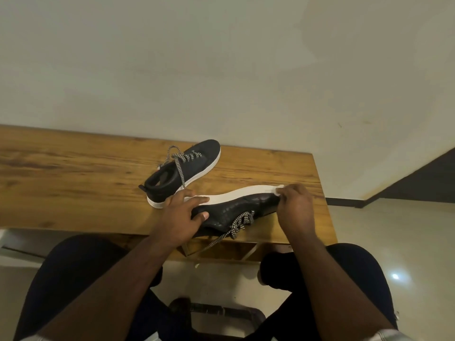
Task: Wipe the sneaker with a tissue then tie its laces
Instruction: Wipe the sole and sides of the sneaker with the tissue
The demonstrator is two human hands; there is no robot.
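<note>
Grainy wooden counter (pixel 73 173) fills mid-frame; at its centre-right we tilt the black textured sneaker (pixel 236 207), our left hand (pixel 179 217) gripping its heel, our right hand (pixel 295 205) pinching a white crumpled tissue (pixel 279 189) on its smooth sole.
</note>
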